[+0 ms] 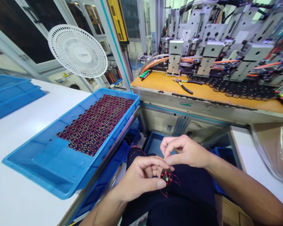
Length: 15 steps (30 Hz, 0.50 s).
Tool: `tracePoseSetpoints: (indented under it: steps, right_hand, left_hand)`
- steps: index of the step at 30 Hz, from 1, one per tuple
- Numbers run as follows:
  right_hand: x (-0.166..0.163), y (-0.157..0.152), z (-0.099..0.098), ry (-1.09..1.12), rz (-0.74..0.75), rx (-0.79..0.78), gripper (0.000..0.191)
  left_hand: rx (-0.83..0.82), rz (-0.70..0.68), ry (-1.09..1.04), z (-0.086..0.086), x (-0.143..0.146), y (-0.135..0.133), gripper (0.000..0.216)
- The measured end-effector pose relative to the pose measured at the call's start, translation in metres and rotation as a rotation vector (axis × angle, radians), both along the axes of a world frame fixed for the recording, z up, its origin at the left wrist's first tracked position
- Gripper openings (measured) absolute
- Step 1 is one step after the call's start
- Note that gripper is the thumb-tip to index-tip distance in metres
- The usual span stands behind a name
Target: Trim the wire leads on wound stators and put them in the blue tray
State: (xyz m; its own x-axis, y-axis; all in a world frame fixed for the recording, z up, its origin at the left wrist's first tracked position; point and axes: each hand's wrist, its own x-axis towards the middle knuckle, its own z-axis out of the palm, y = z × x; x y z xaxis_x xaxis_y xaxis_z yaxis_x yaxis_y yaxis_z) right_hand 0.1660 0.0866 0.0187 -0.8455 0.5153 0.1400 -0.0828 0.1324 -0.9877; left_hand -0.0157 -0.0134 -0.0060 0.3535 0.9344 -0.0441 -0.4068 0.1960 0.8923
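My left hand [147,175] grips a small round motor stator [166,177] between thumb and fingers, above my lap. The stator is dark, with red windings showing around its face. Thin red wire ends [176,180] stick out from its right side and below it. Just above the stator, my right hand [185,151] is closed in a pinch, its thumb and fingertips close to the left fingertips. Whatever those right fingertips hold is too small to make out.
On the white table at left, a blue tray [49,158] holds many similar dark and red parts. Blue trays [14,94] are stacked farther left, near a white fan grille [77,51]. Ahead, pliers [186,86] lie on an orange bench [153,83] beneath a machine [209,50].
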Motion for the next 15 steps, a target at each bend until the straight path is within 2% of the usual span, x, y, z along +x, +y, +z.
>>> tracePoseSetpoints:
  steps: [5, 8, 12, 15]
  right_hand:
    - [0.001, -0.001, 0.001, -0.04, 0.026, -0.023, 0.022]
    - [0.001, -0.003, 0.003, 0.001, 0.05, -0.01, 0.014]
    - [0.007, -0.014, 0.011, -0.059, -0.117, 0.017, 0.024]
    - [0.013, -0.027, 0.019, -0.168, -0.246, -0.037, 0.029]
  left_hand:
    - [-0.017, 0.001, 0.026, 0.001, -0.002, 0.001, 0.027]
    - [-0.017, -0.012, 0.035, 0.001, 0.0, 0.001, 0.026]
    - [0.025, 0.042, -0.022, -0.001, 0.0, 0.001, 0.028]
    - [0.069, 0.1, -0.096, -0.003, -0.001, 0.002, 0.03]
